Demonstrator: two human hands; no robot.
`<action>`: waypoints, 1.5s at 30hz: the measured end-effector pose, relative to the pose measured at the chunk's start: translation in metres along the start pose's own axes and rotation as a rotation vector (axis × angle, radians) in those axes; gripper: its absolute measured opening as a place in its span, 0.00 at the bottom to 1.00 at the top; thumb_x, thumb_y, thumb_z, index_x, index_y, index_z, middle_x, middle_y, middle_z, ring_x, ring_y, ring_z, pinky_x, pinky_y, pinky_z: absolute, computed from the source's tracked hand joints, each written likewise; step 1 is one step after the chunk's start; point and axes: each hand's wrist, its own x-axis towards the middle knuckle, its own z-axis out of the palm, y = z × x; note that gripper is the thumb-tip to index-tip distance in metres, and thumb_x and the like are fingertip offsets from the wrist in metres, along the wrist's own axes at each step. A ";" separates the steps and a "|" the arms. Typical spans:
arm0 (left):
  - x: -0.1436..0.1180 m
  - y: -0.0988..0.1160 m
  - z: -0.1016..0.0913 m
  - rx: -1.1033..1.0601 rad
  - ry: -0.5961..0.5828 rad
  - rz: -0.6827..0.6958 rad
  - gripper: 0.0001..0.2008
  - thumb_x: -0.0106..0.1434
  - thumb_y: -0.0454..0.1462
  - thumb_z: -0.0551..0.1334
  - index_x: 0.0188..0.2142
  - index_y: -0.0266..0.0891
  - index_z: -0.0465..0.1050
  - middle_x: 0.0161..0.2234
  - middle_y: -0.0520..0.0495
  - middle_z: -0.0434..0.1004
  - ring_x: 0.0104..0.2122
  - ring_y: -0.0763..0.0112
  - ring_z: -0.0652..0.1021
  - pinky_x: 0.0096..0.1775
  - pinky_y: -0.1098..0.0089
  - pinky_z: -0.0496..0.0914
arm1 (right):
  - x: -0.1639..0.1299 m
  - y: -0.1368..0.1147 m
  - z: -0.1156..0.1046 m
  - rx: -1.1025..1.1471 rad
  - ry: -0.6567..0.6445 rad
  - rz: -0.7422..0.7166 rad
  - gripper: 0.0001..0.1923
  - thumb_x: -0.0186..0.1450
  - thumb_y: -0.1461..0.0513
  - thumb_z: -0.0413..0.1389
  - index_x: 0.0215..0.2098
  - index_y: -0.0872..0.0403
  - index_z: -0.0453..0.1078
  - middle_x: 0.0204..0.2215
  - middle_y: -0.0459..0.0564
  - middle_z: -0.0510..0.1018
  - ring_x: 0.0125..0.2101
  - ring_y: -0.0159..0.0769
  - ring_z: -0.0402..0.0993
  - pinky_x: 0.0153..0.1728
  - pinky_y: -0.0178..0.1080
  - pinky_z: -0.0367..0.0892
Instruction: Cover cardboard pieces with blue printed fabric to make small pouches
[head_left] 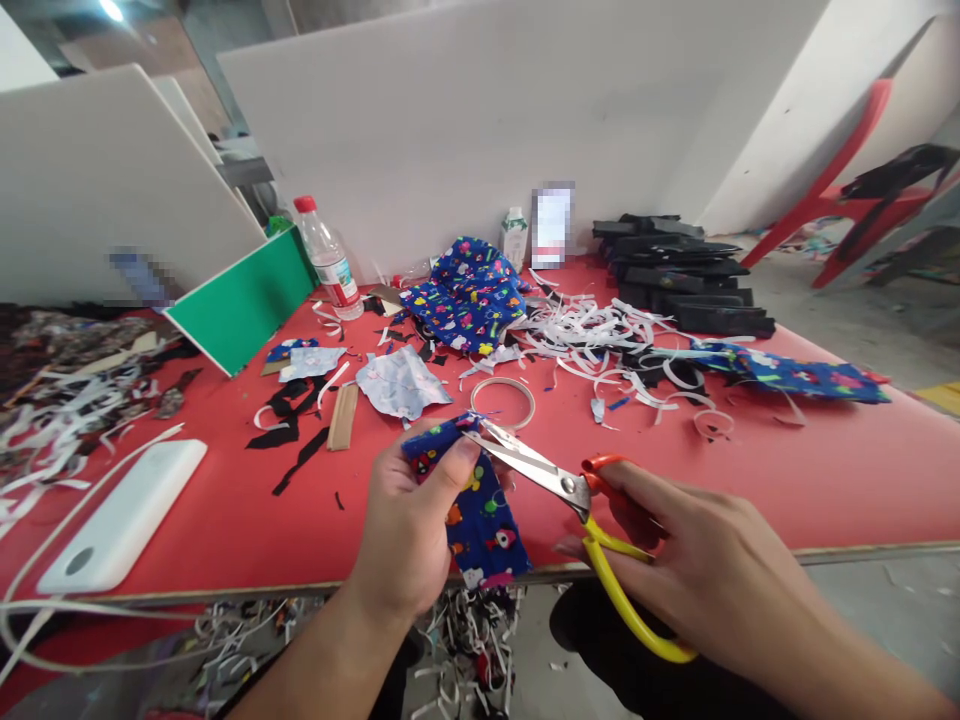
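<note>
My left hand (pixel 409 525) pinches a blue printed fabric strip (pixel 487 525) between thumb and fingers, just over the table's front edge. The lower part of the strip hangs down past my fingers. In my right hand (pixel 697 560) are scissors (pixel 566 485) with one yellow and one orange handle, fingers through the loops. Their blades point left and meet the strip's upper edge beside my left thumb, slightly parted. Behind the blade tips lies a pale ring (pixel 529 412), perhaps a tape roll, flat on the red table (pixel 750 490).
Blue printed cloth (pixel 472 300), white strip cuttings (pixel 600 335) and stacked black pieces (pixel 675 270) lie farther back. A plastic bottle (pixel 330 265) stands beside a green board (pixel 244 300). A white power bank (pixel 124 515) with a cable is at left; another blue strip (pixel 810 375) lies right.
</note>
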 end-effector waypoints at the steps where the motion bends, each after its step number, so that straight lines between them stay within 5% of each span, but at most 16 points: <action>1: 0.000 -0.001 0.001 -0.001 0.003 0.008 0.09 0.56 0.41 0.78 0.35 0.42 0.84 0.28 0.48 0.85 0.26 0.63 0.85 0.34 0.64 0.83 | 0.000 -0.001 0.001 -0.008 0.011 -0.004 0.14 0.59 0.58 0.62 0.44 0.52 0.76 0.16 0.40 0.72 0.13 0.33 0.65 0.17 0.33 0.60; 8: -0.006 -0.012 0.004 -0.014 0.037 0.035 0.14 0.61 0.43 0.75 0.45 0.42 0.85 0.40 0.41 0.88 0.46 0.51 0.87 0.49 0.56 0.82 | -0.004 -0.011 0.010 0.031 0.021 0.057 0.13 0.63 0.51 0.64 0.40 0.51 0.78 0.16 0.41 0.76 0.12 0.33 0.68 0.16 0.34 0.61; 12: -0.007 -0.017 0.003 0.004 -0.009 0.080 0.16 0.64 0.42 0.73 0.50 0.42 0.84 0.48 0.39 0.87 0.55 0.46 0.83 0.56 0.52 0.79 | -0.006 -0.014 0.016 0.115 -0.024 0.126 0.23 0.68 0.41 0.57 0.36 0.51 0.77 0.17 0.43 0.77 0.13 0.33 0.67 0.15 0.34 0.61; 21: -0.004 -0.027 0.002 -0.010 -0.073 0.135 0.19 0.70 0.42 0.69 0.59 0.46 0.80 0.56 0.39 0.84 0.60 0.48 0.79 0.63 0.49 0.73 | -0.003 -0.025 0.015 0.207 -0.078 0.228 0.31 0.67 0.34 0.52 0.24 0.49 0.68 0.11 0.40 0.65 0.13 0.31 0.57 0.14 0.34 0.54; 31: -0.007 -0.015 0.011 -0.106 0.002 0.089 0.12 0.60 0.41 0.75 0.44 0.43 0.86 0.45 0.41 0.89 0.51 0.48 0.85 0.55 0.52 0.79 | -0.008 -0.026 0.014 0.356 -0.219 0.333 0.27 0.66 0.38 0.57 0.25 0.49 0.65 0.14 0.38 0.62 0.17 0.30 0.51 0.17 0.33 0.52; 37: 0.001 -0.010 0.007 -0.069 0.086 0.023 0.11 0.58 0.43 0.76 0.36 0.41 0.82 0.29 0.47 0.86 0.35 0.58 0.88 0.42 0.61 0.82 | 0.000 -0.013 0.008 0.285 -0.246 0.452 0.26 0.65 0.38 0.55 0.26 0.48 0.61 0.17 0.40 0.65 0.19 0.32 0.58 0.20 0.35 0.55; 45: -0.001 -0.001 0.005 0.197 -0.129 -0.195 0.18 0.59 0.47 0.75 0.26 0.37 0.76 0.19 0.51 0.76 0.17 0.72 0.78 0.23 0.74 0.72 | 0.013 0.008 0.004 -0.045 -0.267 0.441 0.20 0.60 0.43 0.52 0.39 0.47 0.73 0.31 0.53 0.85 0.26 0.50 0.80 0.28 0.46 0.69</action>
